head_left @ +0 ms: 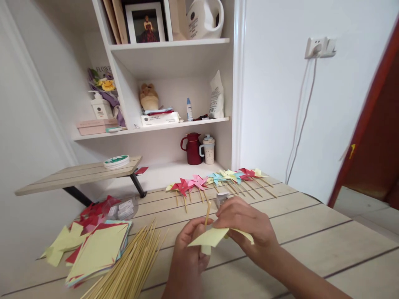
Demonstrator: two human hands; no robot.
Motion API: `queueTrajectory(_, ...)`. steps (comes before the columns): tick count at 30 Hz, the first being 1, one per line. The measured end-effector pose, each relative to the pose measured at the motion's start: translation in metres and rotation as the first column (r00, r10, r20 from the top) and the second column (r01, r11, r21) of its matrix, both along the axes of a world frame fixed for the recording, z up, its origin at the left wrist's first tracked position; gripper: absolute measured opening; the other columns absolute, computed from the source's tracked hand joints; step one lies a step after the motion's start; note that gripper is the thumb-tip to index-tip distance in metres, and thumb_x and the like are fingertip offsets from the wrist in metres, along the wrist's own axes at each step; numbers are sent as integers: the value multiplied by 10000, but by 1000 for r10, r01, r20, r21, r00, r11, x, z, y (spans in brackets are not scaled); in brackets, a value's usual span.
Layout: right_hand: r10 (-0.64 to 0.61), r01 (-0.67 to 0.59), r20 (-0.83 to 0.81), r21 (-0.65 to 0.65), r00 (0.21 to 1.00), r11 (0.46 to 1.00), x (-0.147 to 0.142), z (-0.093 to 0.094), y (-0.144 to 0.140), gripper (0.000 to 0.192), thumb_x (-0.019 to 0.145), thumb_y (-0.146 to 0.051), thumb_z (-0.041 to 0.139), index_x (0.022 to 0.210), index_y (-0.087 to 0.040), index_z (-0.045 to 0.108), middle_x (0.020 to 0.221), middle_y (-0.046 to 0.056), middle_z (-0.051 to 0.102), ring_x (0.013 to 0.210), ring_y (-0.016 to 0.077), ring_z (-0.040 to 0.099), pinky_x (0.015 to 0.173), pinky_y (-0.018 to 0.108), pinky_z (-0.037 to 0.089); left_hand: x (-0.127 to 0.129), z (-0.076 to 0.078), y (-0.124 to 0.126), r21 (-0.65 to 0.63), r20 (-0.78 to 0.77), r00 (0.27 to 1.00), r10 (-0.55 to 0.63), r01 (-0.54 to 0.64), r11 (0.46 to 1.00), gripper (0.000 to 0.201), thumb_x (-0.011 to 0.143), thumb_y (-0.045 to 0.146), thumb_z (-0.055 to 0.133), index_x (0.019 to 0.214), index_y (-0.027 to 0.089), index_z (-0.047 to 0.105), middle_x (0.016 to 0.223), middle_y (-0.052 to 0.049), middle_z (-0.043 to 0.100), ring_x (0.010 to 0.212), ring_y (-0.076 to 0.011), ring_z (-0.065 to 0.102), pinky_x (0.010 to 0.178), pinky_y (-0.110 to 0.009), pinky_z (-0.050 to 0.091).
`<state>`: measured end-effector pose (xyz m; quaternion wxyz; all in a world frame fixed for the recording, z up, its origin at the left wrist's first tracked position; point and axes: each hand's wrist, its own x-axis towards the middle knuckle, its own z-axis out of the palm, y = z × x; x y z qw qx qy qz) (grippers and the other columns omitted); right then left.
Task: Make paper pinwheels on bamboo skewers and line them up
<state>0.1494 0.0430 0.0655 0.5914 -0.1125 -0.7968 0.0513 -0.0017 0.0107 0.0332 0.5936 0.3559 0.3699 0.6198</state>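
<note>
Pale-yellow curved paper piece (pixel 211 238) — held above the pale slatted wooden table (pixel 305 245).
I see the left hand (pixel 188 249) curled nearly closed around the slim tan wooden stick (pixel 208 211), the right hand (pixel 245 218) pinching the paper closed-fingered. Caution: uneven pull could tear the thin sheet; slack left fingers could let the stick twist.

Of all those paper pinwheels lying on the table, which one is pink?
The pink pinwheel lies just right, in the picture, of the leftmost red pinwheel; the rest show red, light blue or pale yellow.
</note>
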Motion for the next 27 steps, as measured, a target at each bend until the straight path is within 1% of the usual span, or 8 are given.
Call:
queueTrajectory(3, -59, 59, -12, 55, 998, 997, 3, 0, -1, 233, 890, -148, 594, 1033, -262, 740, 763, 58, 722, 777, 222, 652, 709, 386, 499, -1, 3, -6, -25, -17, 999, -35, 34, 999, 351, 677, 449, 751, 866, 156, 708, 465, 91, 299, 422, -28, 162, 420, -172, 127)
queueTrajectory(5, -72, 72, -1, 74, 997, 995, 5, 1, -2, 251, 873, -126, 605, 1042, -252, 739, 768, 59, 719, 785, 223, 652, 717, 386, 498, -1, 2, -8, -24, -16, 999, -48, 48, 999, 386, 672, 467, 756, 878, 144, 712, 450, 104, 264, 417, -25, 139, 414, -176, 114)
queueTrajectory(8, -84, 83, 3, 91, 996, 992, 5, 3, -4, 265, 862, -96, 603, 1048, -234, 731, 780, 62, 718, 791, 222, 648, 717, 384, 497, -1, -4, -6, -17, -14, 998, -56, 56, 998, 444, 649, 500, 783, 889, 133, 716, 434, 116, 230, 416, -24, 130, 412, -180, 107)
queueTrajectory(13, -109, 109, -5, 114, 994, 987, 6, 5, -8, 255, 863, -107, 612, 1062, -233, 709, 782, 67, 714, 788, 231, 641, 700, 394, 497, -2, -16, 0, 39, -72, 996, -55, 58, 998, 544, 682, 598, 746, 943, 121, 719, 438, 107, 266, 418, -33, 153, 411, -194, 122)
queueTrajectory(18, -137, 136, -6, 133, 991, 982, 8, 8, -12, 257, 857, -99, 618, 1065, -224, 703, 779, 70, 715, 781, 232, 642, 706, 399, 496, -4, -20, -1, 93, -133, 991, -34, 47, 995, 493, 718, 588, 722, 896, 128, 727, 442, 92, 294, 426, -42, 198, 430, -199, 159)
queueTrajectory(21, -155, 156, -14, 136, 988, 978, 8, 9, -13, 268, 852, -83, 611, 1061, -226, 701, 771, 63, 711, 774, 224, 640, 706, 393, 497, -3, -22, -3, 108, -144, 990, 4, 11, 994, 468, 711, 575, 725, 834, 124, 732, 445, 84, 310, 435, -43, 204, 435, -195, 168)
queueTrajectory(24, -147, 149, -29, 154, 989, 977, 7, 9, -13, 238, 857, -83, 602, 1043, -194, 701, 771, 69, 709, 779, 223, 640, 702, 391, 498, -2, -23, -4, 108, -151, 986, 67, -51, 993, 432, 709, 544, 729, 810, 125, 736, 459, 75, 336, 448, -45, 217, 440, -188, 180)
queueTrajectory(27, -138, 142, -37, 167, 990, 976, 7, 9, -13, 207, 853, -66, 606, 1014, -154, 703, 779, 79, 709, 787, 224, 637, 706, 394, 496, -4, -25, -2, 112, -192, 978, 85, -64, 992, 413, 699, 526, 738, 782, 121, 738, 452, 75, 337, 444, -47, 225, 437, -187, 194)
